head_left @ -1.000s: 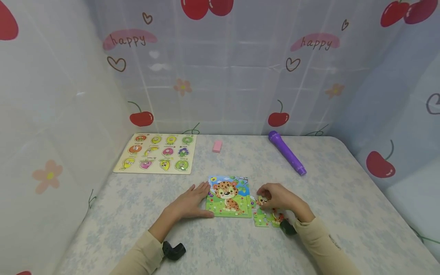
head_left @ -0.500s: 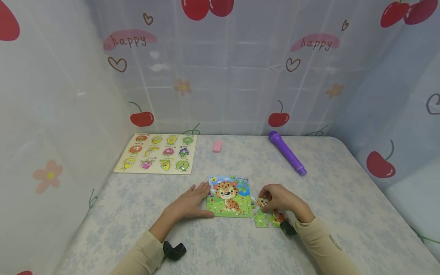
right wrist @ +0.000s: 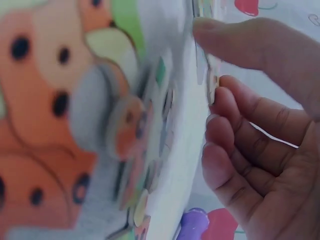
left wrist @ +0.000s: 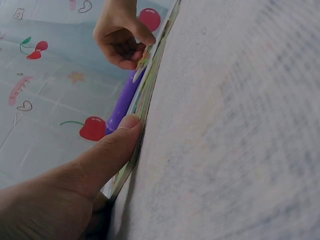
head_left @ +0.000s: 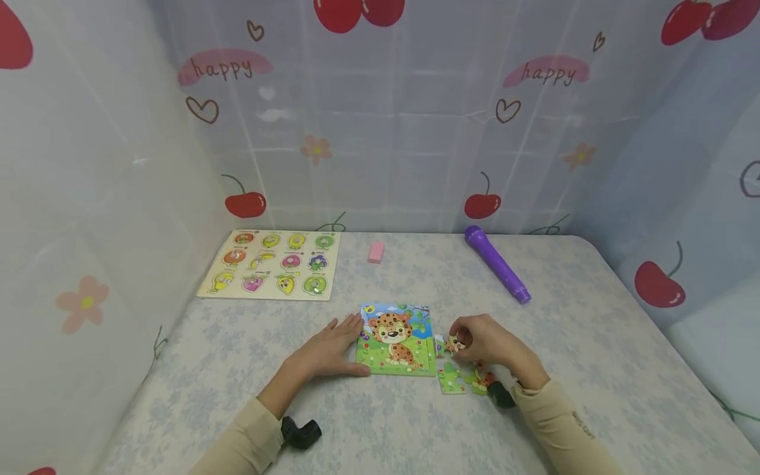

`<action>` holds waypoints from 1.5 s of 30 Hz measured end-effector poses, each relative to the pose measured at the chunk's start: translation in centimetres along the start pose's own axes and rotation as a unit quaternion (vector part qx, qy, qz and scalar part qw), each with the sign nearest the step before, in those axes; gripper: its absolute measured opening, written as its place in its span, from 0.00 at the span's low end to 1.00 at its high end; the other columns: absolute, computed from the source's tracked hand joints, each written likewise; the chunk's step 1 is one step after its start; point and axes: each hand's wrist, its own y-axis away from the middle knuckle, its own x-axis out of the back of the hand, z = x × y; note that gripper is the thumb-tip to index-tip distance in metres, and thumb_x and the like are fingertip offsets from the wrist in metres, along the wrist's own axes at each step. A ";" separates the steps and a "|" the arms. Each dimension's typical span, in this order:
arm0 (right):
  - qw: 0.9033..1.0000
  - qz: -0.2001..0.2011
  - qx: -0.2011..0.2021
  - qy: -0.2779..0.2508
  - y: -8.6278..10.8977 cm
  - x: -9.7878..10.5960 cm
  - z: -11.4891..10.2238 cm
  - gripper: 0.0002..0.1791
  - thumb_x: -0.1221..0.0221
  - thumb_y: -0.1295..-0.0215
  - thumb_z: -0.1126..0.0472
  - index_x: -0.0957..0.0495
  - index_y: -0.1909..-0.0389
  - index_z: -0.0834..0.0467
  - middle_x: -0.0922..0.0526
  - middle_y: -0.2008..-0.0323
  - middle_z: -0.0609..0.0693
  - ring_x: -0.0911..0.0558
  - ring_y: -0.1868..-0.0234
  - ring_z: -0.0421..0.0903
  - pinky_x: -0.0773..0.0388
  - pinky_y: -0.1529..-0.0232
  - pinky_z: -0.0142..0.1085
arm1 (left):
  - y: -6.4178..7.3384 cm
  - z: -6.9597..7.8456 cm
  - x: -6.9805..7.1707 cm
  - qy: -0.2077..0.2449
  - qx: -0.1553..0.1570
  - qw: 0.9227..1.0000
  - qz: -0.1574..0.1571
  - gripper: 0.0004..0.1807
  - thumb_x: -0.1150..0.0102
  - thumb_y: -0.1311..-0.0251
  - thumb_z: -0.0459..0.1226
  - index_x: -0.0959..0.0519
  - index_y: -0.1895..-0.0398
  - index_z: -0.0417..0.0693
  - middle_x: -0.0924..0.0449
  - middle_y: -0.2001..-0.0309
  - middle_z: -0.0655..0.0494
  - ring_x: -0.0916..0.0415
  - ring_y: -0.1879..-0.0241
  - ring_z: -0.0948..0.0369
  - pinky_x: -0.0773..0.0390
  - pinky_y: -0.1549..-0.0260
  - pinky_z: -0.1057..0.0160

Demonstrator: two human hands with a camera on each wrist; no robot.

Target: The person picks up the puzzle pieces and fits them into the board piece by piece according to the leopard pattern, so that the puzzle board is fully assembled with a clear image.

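Note:
A square jigsaw puzzle [head_left: 394,340] with a cartoon leopard lies flat on the table. My left hand [head_left: 326,349] rests along its left side, fingers spread and the thumb at the near corner; the left wrist view shows that thumb [left wrist: 107,155] against the board's edge. To the right of the puzzle, my right hand [head_left: 489,341] pinches a puzzle piece [head_left: 455,344] with part of a leopard face between thumb and fingers. Loose pieces lie around it: a narrow one [head_left: 439,346], a green one [head_left: 451,379] and a leopard-body one [head_left: 482,379], partly covered by the wrist camera.
A board of fruit pictures [head_left: 270,265] lies at the back left. Behind the puzzle is a small pink block [head_left: 376,252], and a purple toy microphone [head_left: 497,264] lies at the back right. Curtains printed with cherries [head_left: 245,205] enclose the table on the back and sides.
My right hand has shifted slightly right with the pinched piece, and more of the narrow piece beside it now shows. The left hand and the puzzle stay where they were.

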 end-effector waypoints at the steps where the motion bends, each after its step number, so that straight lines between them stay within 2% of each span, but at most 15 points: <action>1: 1.000 0.003 0.005 0.000 0.0 0.1 0.1 0.17 0.27 0.51 0.62 0.19 0.60 0.59 0.22 0.73 0.45 0.28 0.72 0.38 0.27 0.71 0.29 | 0.0 0.0 0.0 0.001 0.001 1.000 -0.001 0.60 0.41 0.50 0.69 0.51 0.23 0.44 0.55 0.21 0.51 0.58 0.21 0.56 0.57 0.22 0.50; 7: 0.999 0.018 0.028 -0.010 -0.1 0.4 0.3 0.17 0.28 0.50 0.61 0.19 0.59 0.59 0.21 0.72 0.44 0.26 0.73 0.36 0.25 0.72 0.28 | 0.0 -0.1 -0.1 0.002 0.000 1.000 0.001 0.60 0.42 0.50 0.70 0.51 0.23 0.44 0.55 0.21 0.52 0.58 0.21 0.56 0.56 0.22 0.50; 16: 0.999 0.018 0.024 -0.020 -0.5 0.3 0.2 0.17 0.28 0.50 0.60 0.18 0.59 0.58 0.21 0.72 0.44 0.26 0.72 0.37 0.25 0.71 0.28 | 0.1 0.0 0.0 0.007 0.003 1.000 0.000 0.60 0.41 0.50 0.69 0.51 0.23 0.44 0.55 0.21 0.51 0.58 0.21 0.56 0.57 0.22 0.50; 21: 0.999 0.021 0.039 -0.012 -1.3 0.1 -0.4 0.16 0.28 0.49 0.59 0.17 0.58 0.57 0.21 0.73 0.43 0.27 0.72 0.37 0.26 0.71 0.29 | 0.0 -0.1 -0.3 0.007 0.004 1.000 0.001 0.60 0.42 0.49 0.69 0.51 0.23 0.44 0.56 0.21 0.51 0.59 0.21 0.55 0.57 0.22 0.49; 30: 0.996 0.021 0.085 -0.003 -3.9 -1.1 -3.6 0.16 0.28 0.48 0.57 0.17 0.59 0.59 0.20 0.72 0.44 0.27 0.72 0.35 0.26 0.71 0.28 | -0.1 0.2 -0.3 -0.006 0.004 1.000 0.003 0.60 0.43 0.48 0.69 0.51 0.23 0.43 0.56 0.21 0.50 0.59 0.21 0.55 0.57 0.22 0.49; 39: 0.995 0.014 0.095 0.006 -6.9 -3.1 -6.6 0.17 0.28 0.49 0.58 0.16 0.59 0.59 0.19 0.71 0.44 0.25 0.71 0.35 0.24 0.68 0.28 | 0.2 0.4 -0.2 -0.007 0.002 1.000 0.007 0.60 0.43 0.49 0.70 0.51 0.23 0.42 0.56 0.21 0.49 0.58 0.22 0.54 0.56 0.23 0.49; 45: 0.996 -0.001 0.089 -0.001 -8.0 -3.9 -7.8 0.17 0.28 0.48 0.58 0.16 0.58 0.60 0.17 0.69 0.46 0.22 0.68 0.37 0.21 0.65 0.31 | 0.1 0.2 -0.3 -0.008 0.001 1.000 0.006 0.60 0.44 0.49 0.71 0.52 0.23 0.44 0.56 0.21 0.51 0.59 0.21 0.55 0.56 0.22 0.50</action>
